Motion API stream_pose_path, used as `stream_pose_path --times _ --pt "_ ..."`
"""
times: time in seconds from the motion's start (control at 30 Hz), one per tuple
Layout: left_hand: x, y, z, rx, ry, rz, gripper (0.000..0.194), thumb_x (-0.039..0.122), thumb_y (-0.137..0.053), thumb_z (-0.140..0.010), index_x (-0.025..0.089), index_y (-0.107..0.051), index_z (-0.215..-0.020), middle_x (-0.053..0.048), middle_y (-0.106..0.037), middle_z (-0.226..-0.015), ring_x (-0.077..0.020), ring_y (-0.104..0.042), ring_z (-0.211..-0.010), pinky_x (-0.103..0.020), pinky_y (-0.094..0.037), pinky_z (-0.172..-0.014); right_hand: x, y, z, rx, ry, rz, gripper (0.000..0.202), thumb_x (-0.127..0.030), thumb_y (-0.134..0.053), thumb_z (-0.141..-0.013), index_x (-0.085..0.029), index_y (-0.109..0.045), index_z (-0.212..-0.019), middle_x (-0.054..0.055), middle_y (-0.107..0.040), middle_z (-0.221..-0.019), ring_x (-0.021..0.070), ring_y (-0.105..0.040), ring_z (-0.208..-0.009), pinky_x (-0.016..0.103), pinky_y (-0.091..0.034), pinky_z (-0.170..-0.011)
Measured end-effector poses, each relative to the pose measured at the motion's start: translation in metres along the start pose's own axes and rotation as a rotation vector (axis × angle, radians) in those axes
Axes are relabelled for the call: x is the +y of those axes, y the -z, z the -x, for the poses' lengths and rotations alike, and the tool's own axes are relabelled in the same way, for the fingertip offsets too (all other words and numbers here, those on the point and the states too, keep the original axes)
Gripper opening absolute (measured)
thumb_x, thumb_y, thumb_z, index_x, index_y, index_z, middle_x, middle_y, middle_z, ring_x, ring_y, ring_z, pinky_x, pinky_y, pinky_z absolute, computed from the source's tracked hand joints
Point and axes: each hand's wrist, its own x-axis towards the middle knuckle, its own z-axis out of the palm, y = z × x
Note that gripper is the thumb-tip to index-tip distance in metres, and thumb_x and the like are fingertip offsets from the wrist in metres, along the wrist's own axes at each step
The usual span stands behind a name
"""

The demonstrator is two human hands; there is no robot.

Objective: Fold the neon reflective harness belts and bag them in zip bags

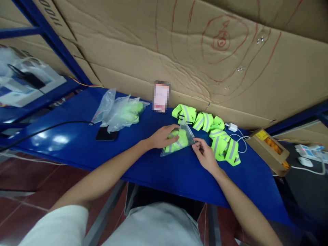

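A clear zip bag with a folded neon-yellow reflective strap inside lies on the blue table in front of me. My left hand grips the bag from its left side, its fingers over the top and the thumb across the front. At the bag's right edge, along the zip strip, my right hand pinches the plastic between thumb and fingers. Just right of the hands runs a row of loose folded reflective straps, yellow with grey stripes.
Left on the table are filled and flat plastic bags, beside a dark phone. A blurred-out upright item leans on the cardboard wall. To the right are a white charger with cable and a cardboard box.
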Motion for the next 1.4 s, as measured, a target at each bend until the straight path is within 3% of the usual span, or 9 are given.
stream_pose_path --times 0.1,0.2,0.3,0.4,0.63,0.83,0.93,1.1,1.4 --pt "-0.002 -0.001 0.000 0.033 -0.049 -0.021 0.046 0.045 -0.050 -0.099 0.016 -0.051 -0.135 -0.016 -0.060 -0.132 -0.0289 -0.058 -0.124 -0.042 -0.047 -0.107 -0.003 0.000 0.001 -0.017 0.024 0.072 0.040 -0.049 -0.053 -0.100 -0.019 -0.058 -0.126 0.006 -0.068 -0.093 0.0166 -0.063 -0.076 0.028 -0.052 -0.066" --pt "-0.002 -0.001 0.000 0.157 -0.084 -0.023 0.051 0.041 -0.053 -0.098 0.014 -0.045 -0.141 -0.018 -0.055 -0.136 -0.0274 -0.056 -0.126 -0.041 -0.046 -0.107 -0.004 0.000 0.003 -0.037 0.048 0.110 0.037 -0.047 -0.052 -0.101 -0.020 -0.059 -0.125 0.006 -0.068 -0.095 0.0168 -0.063 -0.075 0.029 -0.053 -0.066" --pt "0.002 0.000 0.001 0.232 -0.121 -0.119 0.032 0.035 -0.052 -0.099 0.017 -0.058 -0.125 -0.014 -0.060 -0.126 -0.0266 -0.058 -0.119 -0.042 -0.046 -0.105 -0.005 -0.001 0.005 -0.055 0.071 0.138 0.035 -0.045 -0.051 -0.101 -0.022 -0.060 -0.126 0.007 -0.069 -0.099 0.0174 -0.064 -0.078 0.030 -0.054 -0.066" --pt "0.007 0.001 0.001 0.193 -0.161 -0.183 0.021 0.028 -0.048 -0.100 0.018 -0.065 -0.108 -0.012 -0.064 -0.118 -0.0245 -0.061 -0.109 -0.041 -0.047 -0.100 -0.007 -0.001 0.008 -0.082 0.115 0.190 0.033 -0.042 -0.051 -0.102 -0.023 -0.060 -0.127 0.008 -0.069 -0.104 0.0177 -0.064 -0.079 0.031 -0.054 -0.068" --pt "0.008 0.006 0.000 0.154 -0.131 -0.187 0.032 0.039 -0.043 -0.104 0.017 -0.066 -0.112 -0.012 -0.064 -0.116 -0.0233 -0.064 -0.108 -0.036 -0.050 -0.097 -0.012 -0.001 0.012 -0.129 0.203 0.281 0.028 -0.038 -0.049 -0.103 -0.025 -0.062 -0.124 0.007 -0.069 -0.107 0.0177 -0.065 -0.079 0.032 -0.053 -0.070" --pt "0.012 0.012 0.003 -0.022 0.052 -0.275 0.066 0.070 -0.061 -0.087 0.022 -0.057 -0.133 -0.011 -0.061 -0.136 -0.0321 -0.062 -0.123 -0.044 -0.048 -0.103 -0.011 0.001 0.010 -0.143 0.209 0.287 0.026 -0.039 -0.048 -0.104 -0.025 -0.064 -0.119 0.007 -0.068 -0.110 0.0176 -0.066 -0.080 0.033 -0.054 -0.072" --pt "0.019 0.013 0.008 -0.127 0.101 -0.319 0.083 0.069 -0.068 -0.081 0.023 -0.045 -0.147 -0.014 -0.053 -0.150 -0.0375 -0.054 -0.135 -0.050 -0.045 -0.109 -0.012 0.001 0.009 -0.150 0.210 0.294 0.025 -0.039 -0.048 -0.104 -0.025 -0.065 -0.117 0.007 -0.068 -0.112 0.0171 -0.066 -0.080 0.032 -0.054 -0.072" --pt "0.038 0.014 0.039 -0.002 0.143 -0.439 0.066 0.040 -0.064 -0.090 0.022 -0.040 -0.149 -0.014 -0.051 -0.152 -0.0349 -0.054 -0.136 -0.047 -0.048 -0.107 -0.012 0.002 0.010 -0.163 0.226 0.313 0.025 -0.038 -0.048 -0.104 -0.025 -0.065 -0.116 0.006 -0.068 -0.113 0.0164 -0.067 -0.080 0.031 -0.054 -0.072" --pt "0.051 0.039 0.127 0.252 0.519 -0.695 0.053 0.041 -0.061 -0.093 0.023 -0.049 -0.141 -0.011 -0.051 -0.153 -0.0346 -0.054 -0.136 -0.048 -0.052 -0.102 -0.012 0.000 0.013 -0.180 0.338 0.400 0.023 -0.034 -0.047 -0.105 -0.026 -0.065 -0.117 0.007 -0.070 -0.117 0.0207 -0.071 -0.103 0.034 -0.058 -0.083"
